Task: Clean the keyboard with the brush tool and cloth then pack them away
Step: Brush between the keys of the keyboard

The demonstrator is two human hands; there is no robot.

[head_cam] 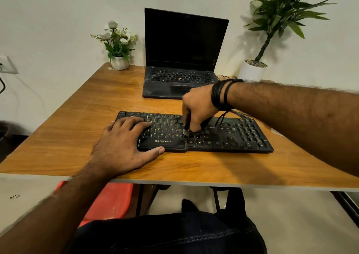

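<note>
Fingers of the left hand (124, 143) lie flat and spread on the keyboard (194, 133), thumb along its near edge. Right hand (198, 110), curled downward, grips the brush tool (186, 130); pale bristles poke out below the fist, touching the keys. Its handle is mostly hidden inside the grip.

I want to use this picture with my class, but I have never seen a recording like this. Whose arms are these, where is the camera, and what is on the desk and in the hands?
There is one picture, taken by a camera worn on a person's head, looking down at their own arms. On the wooden desk lies a black keyboard. The left hand rests flat on the keyboard's left end, steadying it. The right hand grips a small brush tool, bristles down on the keys. Behind stand an open laptop, a small flower pot and a taller potted plant. No cloth is visible.
</note>
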